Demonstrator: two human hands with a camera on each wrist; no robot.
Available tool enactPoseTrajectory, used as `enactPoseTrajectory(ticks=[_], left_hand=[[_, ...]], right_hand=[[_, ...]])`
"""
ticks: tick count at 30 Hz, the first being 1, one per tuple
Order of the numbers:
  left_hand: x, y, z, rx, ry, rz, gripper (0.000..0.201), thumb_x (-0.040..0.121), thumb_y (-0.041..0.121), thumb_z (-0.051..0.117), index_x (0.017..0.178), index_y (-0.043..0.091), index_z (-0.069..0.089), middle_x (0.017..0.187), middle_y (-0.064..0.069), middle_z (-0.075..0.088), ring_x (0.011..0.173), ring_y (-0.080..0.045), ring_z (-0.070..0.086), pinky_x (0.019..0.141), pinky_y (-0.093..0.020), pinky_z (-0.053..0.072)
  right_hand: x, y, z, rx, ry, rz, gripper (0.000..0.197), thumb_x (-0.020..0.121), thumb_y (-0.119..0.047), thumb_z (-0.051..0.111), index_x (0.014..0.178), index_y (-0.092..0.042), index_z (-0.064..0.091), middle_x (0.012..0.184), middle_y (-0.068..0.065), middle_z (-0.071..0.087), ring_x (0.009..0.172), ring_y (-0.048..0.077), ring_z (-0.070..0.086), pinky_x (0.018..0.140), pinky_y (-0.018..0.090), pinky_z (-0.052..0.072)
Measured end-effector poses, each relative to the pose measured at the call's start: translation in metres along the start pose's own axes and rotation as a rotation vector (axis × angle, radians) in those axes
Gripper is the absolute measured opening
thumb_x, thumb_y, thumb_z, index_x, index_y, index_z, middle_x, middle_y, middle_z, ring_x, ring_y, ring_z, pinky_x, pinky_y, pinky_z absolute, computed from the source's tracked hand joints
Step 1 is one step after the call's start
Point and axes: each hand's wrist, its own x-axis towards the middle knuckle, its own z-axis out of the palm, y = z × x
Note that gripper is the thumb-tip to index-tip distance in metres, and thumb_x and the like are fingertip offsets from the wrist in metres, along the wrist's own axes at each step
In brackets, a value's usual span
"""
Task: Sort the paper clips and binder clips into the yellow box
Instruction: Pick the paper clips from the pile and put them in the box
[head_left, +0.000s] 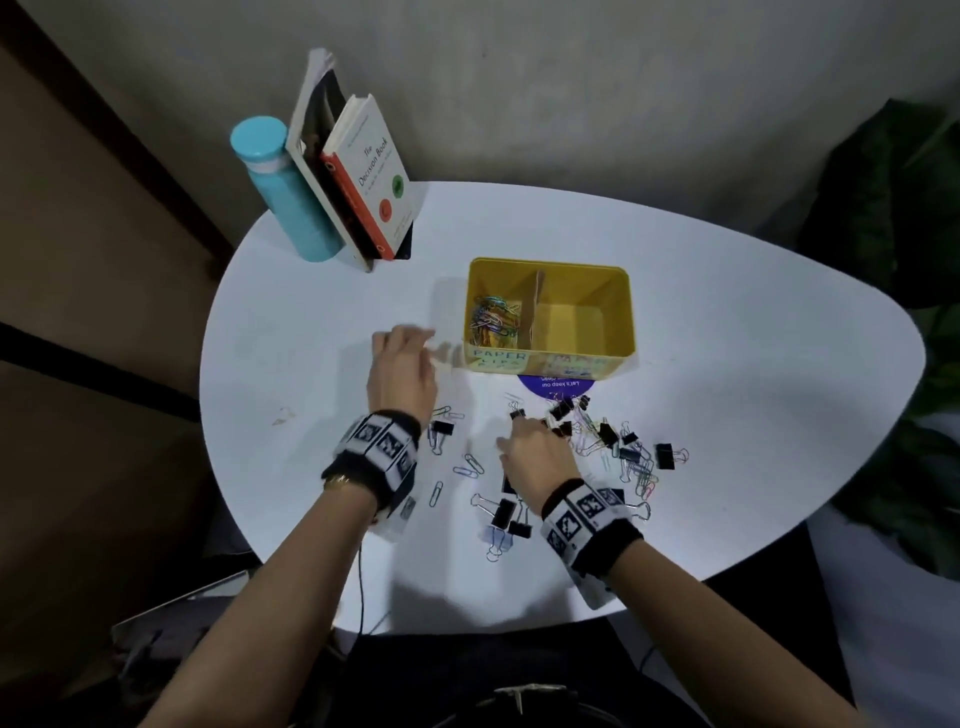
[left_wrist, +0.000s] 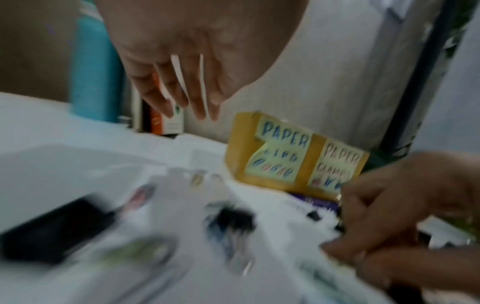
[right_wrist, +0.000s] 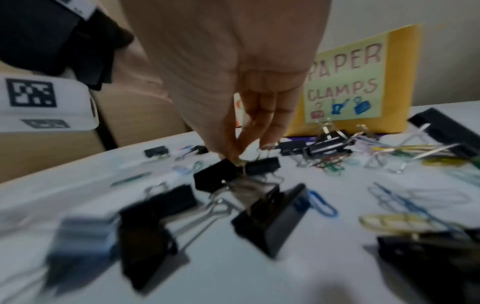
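Note:
The yellow box (head_left: 631, 312) stands mid-table; its left compartment holds coloured paper clips (head_left: 491, 319), its right one is bare. Labels on the front of the yellow box (left_wrist: 314, 142) read PAPER CLIPS and PAPER CLAMPS. Black binder clips (head_left: 504, 512) and loose paper clips (head_left: 641, 470) lie scattered in front of it. My right hand (head_left: 522, 423) reaches down into them; in the right wrist view my right hand (right_wrist: 235, 154) pinches a black binder clip (right_wrist: 215, 179) lying on the table. My left hand (head_left: 415, 343) hovers left of the box, blurred; in the left wrist view my left hand (left_wrist: 192, 107) has straight fingers and holds nothing.
A turquoise bottle (head_left: 283, 192) and leaning books (head_left: 363, 176) stand at the table's back left. A purple round sticker (head_left: 556, 387) lies just in front of the box. A dark leafy plant (head_left: 893, 208) stands beyond the white table's (head_left: 753, 364) right edge.

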Motion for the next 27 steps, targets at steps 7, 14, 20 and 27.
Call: enactPoseTrajectory(ticks=[7, 14, 20, 27], left_hand=[[-0.064, -0.065, -0.005, 0.245, -0.26, -0.037, 0.058, 0.079, -0.01, 0.05, 0.133, 0.01, 0.047, 0.138, -0.008, 0.05, 0.131, -0.026, 0.039, 0.095, -0.042, 0.041], [-0.067, -0.056, 0.001, 0.559, -0.626, 0.023, 0.058, 0.097, 0.026, 0.021, 0.147, 0.011, -0.004, 0.158, -0.004, -0.002, 0.144, -0.022, -0.009, 0.112, -0.057, -0.008], [-0.099, -0.073, 0.004, 0.439, -0.522, 0.017, 0.081, 0.075, 0.063, -0.027, 0.141, 0.016, -0.019, 0.153, 0.0, -0.014, 0.143, -0.018, -0.01, 0.105, -0.049, -0.027], [-0.119, -0.093, -0.006, 0.277, -0.474, -0.037, 0.064, 0.085, 0.032, -0.003, 0.143, 0.013, -0.019, 0.154, 0.0, -0.021, 0.144, -0.015, 0.0, 0.115, -0.047, 0.01]], right_hand=[[0.008, -0.026, 0.004, 0.02, 0.093, -0.316, 0.065, 0.059, 0.012, 0.068, 0.118, -0.014, 0.06, 0.118, 0.008, 0.062, 0.103, 0.025, 0.059, 0.067, 0.032, 0.05], [0.004, -0.017, 0.012, -0.208, -0.105, -0.324, 0.072, 0.079, -0.007, 0.059, 0.144, -0.016, 0.029, 0.155, 0.003, 0.024, 0.141, 0.019, 0.023, 0.11, 0.05, 0.024], [-0.02, 0.015, 0.016, -0.162, 0.041, -0.186, 0.072, 0.06, -0.007, 0.075, 0.129, -0.008, 0.053, 0.134, 0.011, 0.055, 0.12, 0.024, 0.054, 0.095, 0.047, 0.046], [0.034, -0.018, 0.0, -0.175, -0.12, -0.268, 0.066, 0.098, -0.021, 0.036, 0.149, -0.016, -0.005, 0.159, 0.003, -0.01, 0.146, 0.019, -0.002, 0.117, 0.045, 0.004]])
